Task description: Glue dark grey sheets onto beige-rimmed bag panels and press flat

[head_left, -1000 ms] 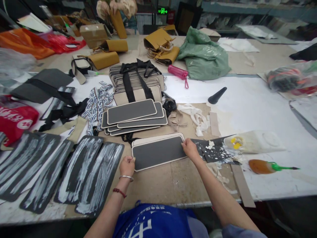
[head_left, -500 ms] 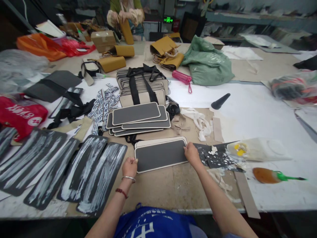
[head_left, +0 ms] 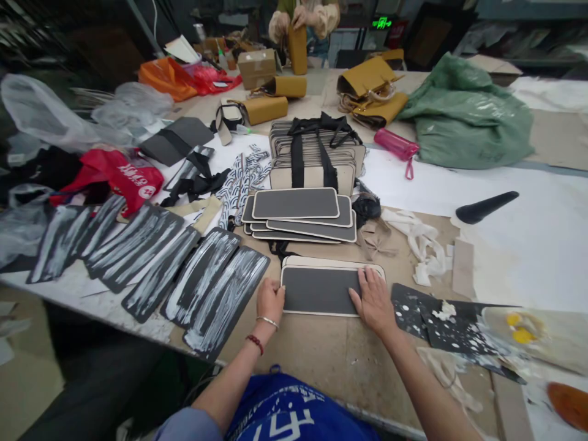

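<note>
In front of me lies a dark grey panel with a pale border [head_left: 316,293], on top of a similar pale panel [head_left: 298,262] that shows along its far edge. My left hand [head_left: 270,300] pinches the grey panel's left edge. Flat on its right part rests my right hand [head_left: 373,300], fingers stretched out. Just beyond is a loose pile of grey panels with pale edges [head_left: 296,203]. To the left, dark panels smeared with white glue [head_left: 227,300] lie overlapping in a row.
Behind the pile stands a bundle of boards tied with black straps [head_left: 280,177]. At right are a glue-spattered dark sheet [head_left: 413,312], a black tapered tool [head_left: 487,207] and an orange bottle [head_left: 569,404]. Farther back are a green bag [head_left: 468,116] and a person's hands [head_left: 305,17] holding a mustard piece.
My right hand has gone from gripping the panel's right edge to lying flat on its surface. My left hand stays at the left edge. The view has turned left.
</note>
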The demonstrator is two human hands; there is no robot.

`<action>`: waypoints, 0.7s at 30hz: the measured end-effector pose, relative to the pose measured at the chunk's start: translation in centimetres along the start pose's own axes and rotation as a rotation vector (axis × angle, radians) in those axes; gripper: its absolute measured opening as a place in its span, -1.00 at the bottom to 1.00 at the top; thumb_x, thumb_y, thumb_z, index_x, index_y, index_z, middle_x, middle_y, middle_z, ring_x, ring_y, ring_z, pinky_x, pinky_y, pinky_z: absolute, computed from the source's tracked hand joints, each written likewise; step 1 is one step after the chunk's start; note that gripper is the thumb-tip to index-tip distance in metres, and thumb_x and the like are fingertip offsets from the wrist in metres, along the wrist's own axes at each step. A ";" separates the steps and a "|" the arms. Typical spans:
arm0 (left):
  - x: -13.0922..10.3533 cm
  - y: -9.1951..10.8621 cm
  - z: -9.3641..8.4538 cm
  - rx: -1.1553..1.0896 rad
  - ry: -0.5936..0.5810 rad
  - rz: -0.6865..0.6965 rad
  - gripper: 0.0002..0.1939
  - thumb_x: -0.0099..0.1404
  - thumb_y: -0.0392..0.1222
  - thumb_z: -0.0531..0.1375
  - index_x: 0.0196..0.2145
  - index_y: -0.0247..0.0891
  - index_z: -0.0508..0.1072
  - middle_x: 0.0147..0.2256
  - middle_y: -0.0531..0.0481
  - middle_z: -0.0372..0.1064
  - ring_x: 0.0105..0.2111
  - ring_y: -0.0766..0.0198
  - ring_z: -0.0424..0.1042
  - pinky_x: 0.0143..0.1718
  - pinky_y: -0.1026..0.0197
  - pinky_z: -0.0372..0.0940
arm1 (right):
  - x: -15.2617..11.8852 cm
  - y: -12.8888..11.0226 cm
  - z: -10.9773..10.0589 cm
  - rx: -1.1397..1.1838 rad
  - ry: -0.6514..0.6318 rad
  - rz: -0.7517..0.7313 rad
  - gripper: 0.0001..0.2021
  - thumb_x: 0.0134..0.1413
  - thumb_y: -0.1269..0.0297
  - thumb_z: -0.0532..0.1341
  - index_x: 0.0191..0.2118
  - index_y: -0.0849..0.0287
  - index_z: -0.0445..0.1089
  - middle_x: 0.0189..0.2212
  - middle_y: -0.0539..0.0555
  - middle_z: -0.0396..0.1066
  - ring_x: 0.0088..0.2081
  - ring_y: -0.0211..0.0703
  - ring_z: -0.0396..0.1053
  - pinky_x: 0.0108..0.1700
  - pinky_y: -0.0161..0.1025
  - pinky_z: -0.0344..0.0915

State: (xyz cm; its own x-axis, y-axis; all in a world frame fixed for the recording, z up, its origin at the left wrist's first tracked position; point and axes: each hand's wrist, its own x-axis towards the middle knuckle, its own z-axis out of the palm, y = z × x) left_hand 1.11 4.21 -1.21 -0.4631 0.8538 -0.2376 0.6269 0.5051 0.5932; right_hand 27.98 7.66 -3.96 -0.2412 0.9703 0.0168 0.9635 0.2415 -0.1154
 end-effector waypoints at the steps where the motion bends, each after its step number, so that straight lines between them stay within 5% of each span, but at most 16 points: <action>1: -0.7 0.3 0.1 0.049 0.039 0.069 -0.78 0.14 -0.26 0.08 -0.23 -0.33 0.35 -0.28 -0.14 0.35 -0.21 0.15 0.33 -0.16 0.09 0.22 | -0.1 0.1 0.6 -0.003 0.004 -0.004 -0.40 0.13 0.08 -0.04 0.21 0.31 -0.12 0.22 0.26 -0.14 0.23 0.03 -0.26 0.17 0.04 -0.14; 4: -2.5 1.7 1.5 0.247 0.054 0.407 -0.66 0.22 -0.22 0.01 -0.04 -0.31 0.28 -0.02 -0.26 0.22 0.02 0.03 0.19 0.00 -0.04 0.13 | -0.2 0.4 1.5 -0.020 0.037 -0.030 -0.39 0.13 0.07 -0.07 0.21 0.33 -0.13 0.23 0.27 -0.18 0.24 0.03 -0.30 0.19 0.05 -0.18; 8: -2.3 3.5 4.6 0.397 -0.083 0.738 -0.51 0.23 -0.05 0.01 0.09 -0.26 0.16 0.18 -0.19 -0.01 0.20 0.04 -0.10 0.15 -0.07 -0.06 | -0.3 0.6 1.8 -0.012 0.070 -0.068 -0.39 0.14 0.09 -0.08 0.22 0.35 -0.17 0.23 0.29 -0.21 0.24 0.03 -0.31 0.19 0.07 -0.17; 15: 0.7 3.1 4.8 0.471 -0.161 0.821 -0.41 0.22 0.08 -0.01 0.17 -0.12 0.02 0.22 -0.13 -0.12 0.22 0.07 -0.16 0.18 -0.09 -0.16 | -0.1 0.6 0.8 0.015 0.043 -0.026 -0.39 0.12 0.09 -0.03 0.21 0.32 -0.12 0.22 0.28 -0.15 0.24 0.04 -0.27 0.18 0.10 -0.15; 18: 0.9 2.8 4.6 0.485 -0.149 0.842 -0.42 0.22 0.04 -0.01 0.17 -0.13 0.02 0.22 -0.16 -0.12 0.22 0.07 -0.15 0.18 -0.09 -0.17 | -0.1 -2.1 -0.2 0.053 0.049 -0.018 -0.38 0.11 0.10 0.00 0.22 0.31 -0.12 0.22 0.28 -0.13 0.24 0.04 -0.26 0.19 0.12 -0.16; 21: 1.0 2.6 5.0 0.516 -0.148 0.865 -0.44 0.22 -0.01 -0.01 0.16 -0.16 0.06 0.21 -0.18 -0.10 0.21 0.06 -0.11 0.17 -0.09 -0.17 | 0.5 -5.9 0.0 0.160 0.068 -0.197 -0.35 0.09 0.13 0.02 0.24 0.32 -0.17 0.22 0.23 -0.11 0.24 -0.03 -0.27 0.22 0.04 -0.16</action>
State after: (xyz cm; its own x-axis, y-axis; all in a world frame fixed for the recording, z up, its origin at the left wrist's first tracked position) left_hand 5.37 7.04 -3.74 0.3371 0.9415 0.0017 0.9201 -0.3299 0.2111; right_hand 22.21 6.71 -3.30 -0.4087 0.9047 0.1206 0.8670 0.4261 -0.2584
